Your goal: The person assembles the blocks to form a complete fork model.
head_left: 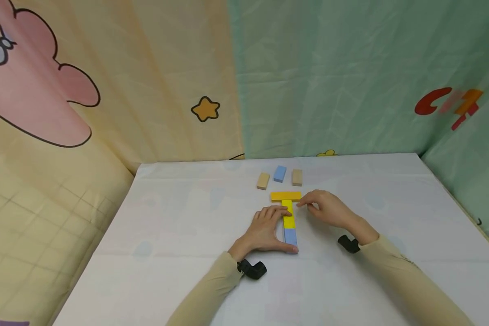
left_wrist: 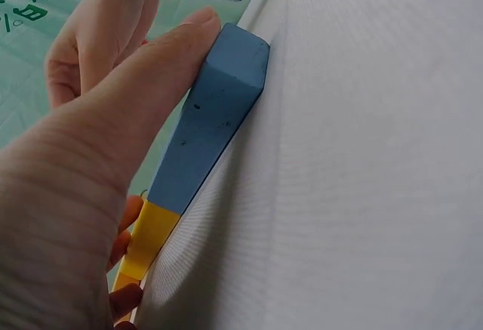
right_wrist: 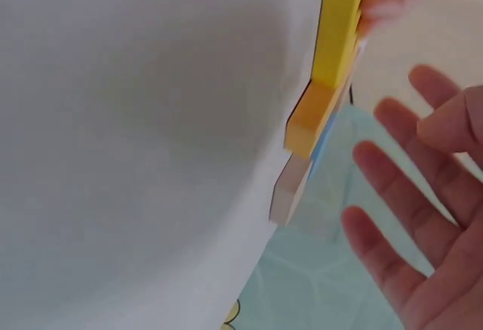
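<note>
On the white table, an orange block (head_left: 277,196) lies crosswise at the far end of a yellow strip (head_left: 289,222), with a blue block (head_left: 290,236) at the strip's near end, forming a T. My left hand (head_left: 265,230) spans this stem from the left side. Its thumb touches the blue block's near end, and its spread fingertips reach over the yellow strip. To the right of the T, close to the orange bar's end, is my right hand (head_left: 328,209), its fingers loosely bent around nothing. Its fingers (right_wrist: 392,179) appear apart from the blocks in the right wrist view.
Beyond the T lie three loose blocks: a tan one (head_left: 263,180), a light blue one (head_left: 280,173) and a brownish one (head_left: 297,177). Printed curtains (head_left: 330,81) hang behind the white tabletop (head_left: 179,217). Each wrist carries a black camera mount (head_left: 254,270).
</note>
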`<control>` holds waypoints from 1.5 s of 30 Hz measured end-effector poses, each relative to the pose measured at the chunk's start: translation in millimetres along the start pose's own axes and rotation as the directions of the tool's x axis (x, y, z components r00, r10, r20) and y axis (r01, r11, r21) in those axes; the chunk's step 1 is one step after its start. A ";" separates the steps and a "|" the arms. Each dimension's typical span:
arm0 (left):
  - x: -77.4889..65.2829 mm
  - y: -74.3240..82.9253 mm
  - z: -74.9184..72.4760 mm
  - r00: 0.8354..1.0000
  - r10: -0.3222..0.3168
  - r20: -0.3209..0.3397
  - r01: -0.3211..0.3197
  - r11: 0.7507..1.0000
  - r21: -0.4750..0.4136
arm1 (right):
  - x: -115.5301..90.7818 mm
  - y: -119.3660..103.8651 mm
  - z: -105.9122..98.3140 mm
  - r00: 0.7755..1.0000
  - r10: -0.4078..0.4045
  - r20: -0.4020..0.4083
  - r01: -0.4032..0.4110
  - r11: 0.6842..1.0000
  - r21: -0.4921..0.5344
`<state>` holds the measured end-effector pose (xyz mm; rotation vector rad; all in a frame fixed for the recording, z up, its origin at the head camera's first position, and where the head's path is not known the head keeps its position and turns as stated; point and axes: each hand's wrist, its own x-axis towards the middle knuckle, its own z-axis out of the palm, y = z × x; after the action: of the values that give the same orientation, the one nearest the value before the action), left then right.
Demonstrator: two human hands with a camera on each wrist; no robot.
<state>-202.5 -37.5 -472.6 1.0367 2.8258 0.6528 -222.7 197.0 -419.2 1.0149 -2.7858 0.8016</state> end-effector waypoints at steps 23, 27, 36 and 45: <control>-0.5 -1.0 0.3 1.000 0.007 -0.002 -0.007 0.999 0.032 | 63.7 39.5 9.1 0.954 0.294 0.061 -0.283 0.949 -0.138; 0.3 -1.3 1.0 1.000 0.006 0.002 -0.006 1.000 0.029 | 63.6 40.1 10.5 0.935 0.340 0.103 -0.325 0.935 -0.140; 0.9 -2.3 -0.6 1.000 0.002 0.006 -0.002 1.000 0.023 | 61.1 32.8 11.7 0.945 0.311 0.104 -0.286 0.937 -0.202; -0.4 -1.6 -2.6 1.000 0.006 0.006 -0.006 1.000 0.010 | 57.9 26.4 12.8 0.944 0.317 0.095 -0.289 0.929 -0.233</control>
<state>-203.7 -39.8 -470.9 1.0473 2.8245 0.6361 -282.7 174.1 -428.5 0.6296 -3.1051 0.4514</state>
